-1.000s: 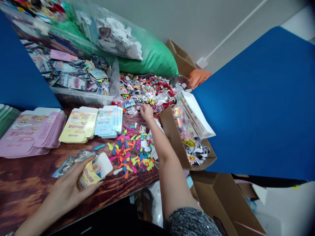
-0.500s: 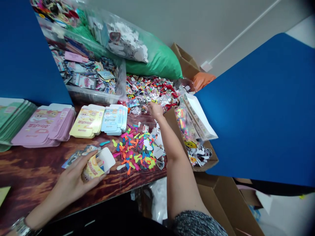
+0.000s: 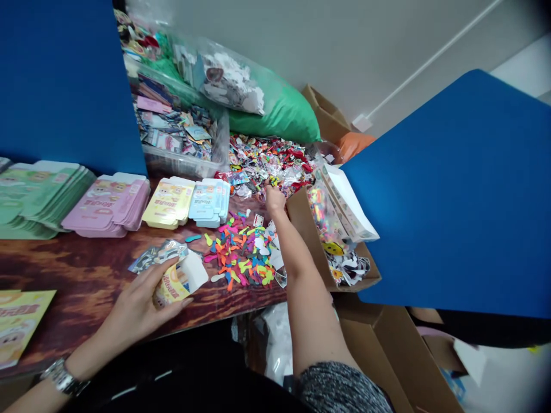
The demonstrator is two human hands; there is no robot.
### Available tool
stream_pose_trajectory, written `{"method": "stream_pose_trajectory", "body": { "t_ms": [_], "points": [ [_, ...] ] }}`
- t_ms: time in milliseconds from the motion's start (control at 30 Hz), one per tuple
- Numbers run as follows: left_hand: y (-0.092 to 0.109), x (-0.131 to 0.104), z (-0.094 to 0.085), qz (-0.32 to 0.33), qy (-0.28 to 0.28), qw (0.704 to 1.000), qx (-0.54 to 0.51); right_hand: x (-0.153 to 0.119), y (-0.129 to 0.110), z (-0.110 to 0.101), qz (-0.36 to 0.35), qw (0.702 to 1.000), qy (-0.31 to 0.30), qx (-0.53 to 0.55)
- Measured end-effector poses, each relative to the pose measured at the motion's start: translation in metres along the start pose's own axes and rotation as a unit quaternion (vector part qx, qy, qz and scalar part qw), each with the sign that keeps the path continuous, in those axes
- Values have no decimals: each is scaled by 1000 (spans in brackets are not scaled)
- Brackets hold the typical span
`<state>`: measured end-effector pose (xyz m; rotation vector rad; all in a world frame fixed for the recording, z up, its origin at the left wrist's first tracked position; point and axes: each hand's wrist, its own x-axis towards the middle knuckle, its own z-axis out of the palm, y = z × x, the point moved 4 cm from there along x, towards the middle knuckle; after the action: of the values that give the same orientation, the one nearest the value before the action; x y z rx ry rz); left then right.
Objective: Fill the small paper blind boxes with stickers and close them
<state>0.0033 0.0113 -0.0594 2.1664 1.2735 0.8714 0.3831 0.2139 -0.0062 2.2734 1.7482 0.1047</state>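
Note:
My left hand (image 3: 148, 295) is closed around a small yellow carton (image 3: 171, 287), tilted with its white flap raised and its top open. Small items show inside, too small to name. Beside that hand, clear-wrapped flat packets (image 3: 157, 255) lie on the table. My right hand (image 3: 274, 199) reaches out to the near edge of a heap of small colourful trinkets (image 3: 275, 158). Its fingers are bent and partly hidden against the heap; what they pinch is too small to make out. Between the hands lie scattered bright balloons (image 3: 241, 252), flat and uninflated.
Flattened cartons stand in green (image 3: 38, 195), purple (image 3: 105, 203), yellow (image 3: 170, 201) and blue (image 3: 209, 201) stacks. Behind is a clear bin (image 3: 185, 163) of packets. A cardboard box (image 3: 307, 229) borders my right arm. Blue partitions (image 3: 451, 201) flank the wooden table (image 3: 86, 275).
The view has shifted left, bringing more of the green stack and a yellow flat carton into sight. My right hand stays at the trinket heap; my left keeps hold of the carton.

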Motion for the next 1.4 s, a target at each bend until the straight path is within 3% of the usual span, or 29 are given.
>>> {"method": "stream_pose_trajectory", "body": {
  "t_ms": [133, 267, 433, 567, 700, 767, 933, 1067, 1200, 1400],
  "points": [
    [-3, -1, 0, -12, 13, 1000, -5, -8, 12, -5, 10, 1000, 20, 4],
    [5, 1, 5, -7, -7, 1000, -17, -16, 11, -4, -31, 999, 11, 13],
    [12, -2, 4, -9, -11, 999, -41, -20, 9, -3, -6, 999, 16, 47],
    [5, -5, -1, -37, -2, 999, -28, -29, 7, -15, -12, 994, 44, 101],
    [0, -1, -2, -65, 11, 997, -32, -52, -7, -36, -68, 983, 62, 161],
    [-1, 3, -1, -82, 16, 996, -36, -72, -20, -51, -131, 962, 80, 227],
    [-4, 8, 2, -127, 31, 989, -64, -142, -62, -98, -320, 858, 132, 380],
    [-3, 6, -1, -146, 49, 982, -107, -190, -94, -120, -405, 795, 125, 435],
    [0, 2, -6, -150, 64, 979, -118, -214, -125, -105, -430, 770, 67, 466],
    [6, 0, -12, -85, 81, 988, -99, -233, -147, -73, -448, 810, 72, 372]
  ]
}}
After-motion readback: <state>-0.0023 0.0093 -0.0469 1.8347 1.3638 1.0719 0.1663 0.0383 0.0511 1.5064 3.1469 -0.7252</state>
